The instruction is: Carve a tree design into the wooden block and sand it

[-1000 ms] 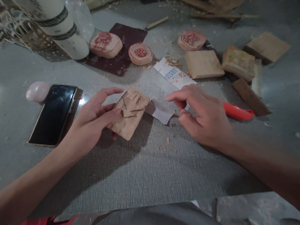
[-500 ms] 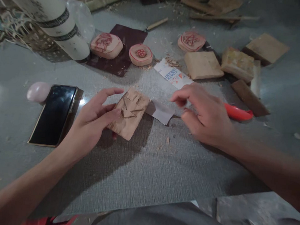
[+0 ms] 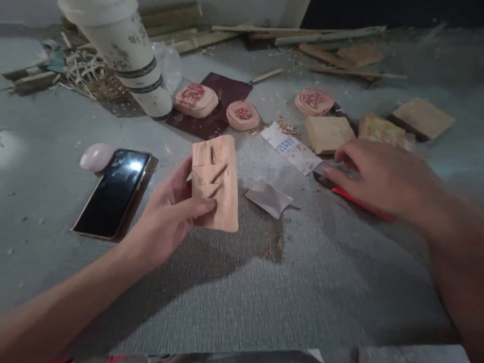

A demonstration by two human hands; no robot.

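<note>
My left hand (image 3: 172, 216) holds a small flat wooden block (image 3: 225, 202) upright by its left edge, thumb across the front. Angular grooves are cut into the block's face. My right hand (image 3: 390, 182), slightly blurred, is over a red-and-black tool (image 3: 361, 204) lying on the table; its thumb and index finger are apart, and the other fingers are partly hidden. The hand covers part of the tool, so its kind is unclear. Between the hands lies a curled piece of grey sandpaper-like sheet (image 3: 269, 199). A printed white paper strip (image 3: 291, 148) rests behind it.
A phone (image 3: 113, 194) and a pale rounded object (image 3: 96, 157) lie at left. Carved pieces with red markings (image 3: 243, 115), a tall white container (image 3: 138, 72) and a dark sheet (image 3: 232, 90) are behind. Plain wooden blocks (image 3: 328, 133) sit at right, bamboo strips (image 3: 332, 35) at the back.
My right hand has moved right, from beside the grooved block to over the red-and-black tool. My left hand has turned the block more upright. The view has tilted up.
</note>
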